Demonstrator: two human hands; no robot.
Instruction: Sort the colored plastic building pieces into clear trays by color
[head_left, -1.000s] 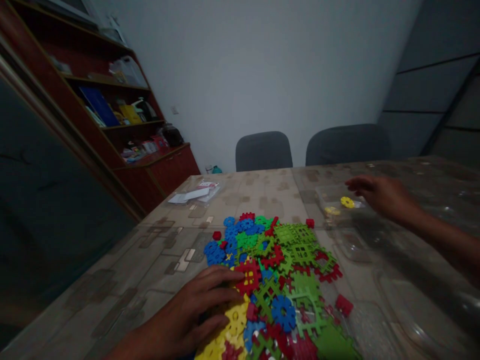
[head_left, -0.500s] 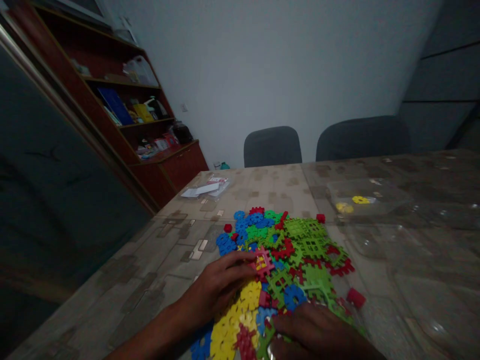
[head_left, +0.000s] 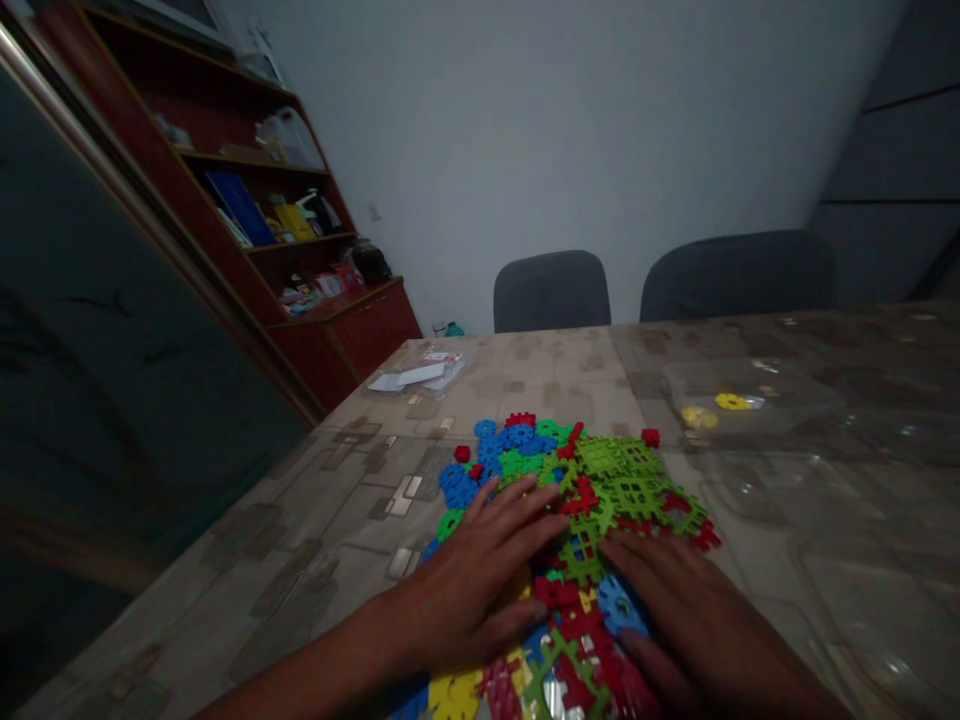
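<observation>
A heap of flat plastic building pieces (head_left: 600, 490), red, green, blue and yellow, lies on the patterned table (head_left: 315, 540) in front of me. My left hand (head_left: 480, 580) rests flat on the near left of the heap, fingers stretched out over blue and green pieces. Flat on the near right of the heap lies my right hand (head_left: 690, 610), fingers spread beside red and green pieces. Neither hand grips a piece.
A clear plastic tray (head_left: 750, 385) with two yellow pieces (head_left: 716, 408) sits at the back right. More clear trays lie along the right side. A clear bag with papers (head_left: 420, 378) is at the back left. Two grey chairs (head_left: 551, 290) and a red-brown shelf unit (head_left: 300, 250) stand beyond.
My right hand came back from the tray with yellow pieces and now lies on the heap. My left hand slid forward over the pieces and flattened.
</observation>
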